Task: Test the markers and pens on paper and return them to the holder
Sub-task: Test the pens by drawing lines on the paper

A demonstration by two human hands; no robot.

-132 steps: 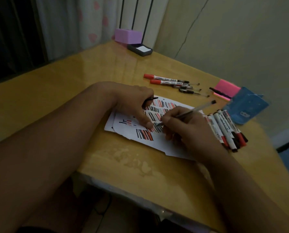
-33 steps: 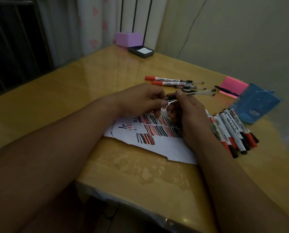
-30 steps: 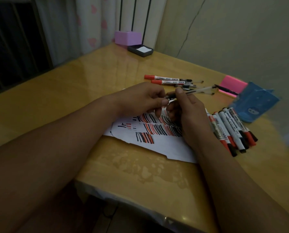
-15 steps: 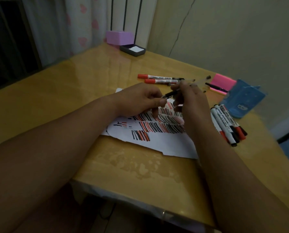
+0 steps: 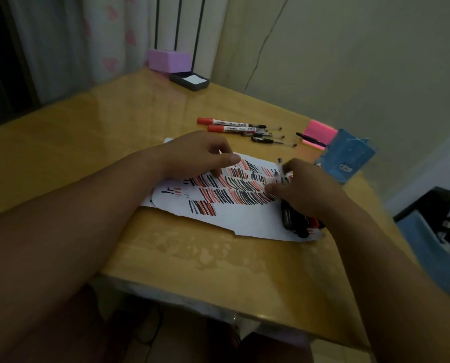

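A white paper (image 5: 245, 218) covered in red and black strokes lies on the wooden table (image 5: 87, 132). My left hand (image 5: 200, 155) rests on the paper's far left part with fingers loosely curled and holds nothing. My right hand (image 5: 305, 189) pinches a clear pen (image 5: 280, 169), blurred, over the paper's right end. Below that hand lies a pile of markers (image 5: 297, 224), mostly hidden by it. The blue holder (image 5: 347, 158) stands just right of my right hand. Two red-capped markers (image 5: 226, 125) and several thin pens (image 5: 268, 140) lie beyond the paper.
A pink pad of sticky notes (image 5: 321, 131) with a black pen (image 5: 310, 138) on it sits behind the holder. A purple box (image 5: 169, 60) and a dark tray (image 5: 190, 81) stand at the far corner. A blue bin (image 5: 433, 244) is beside the table on the right.
My hands were together at the pen above the paper. They have come apart: the right hand carried the pen right and down over the marker pile, the left hand settled on the paper.
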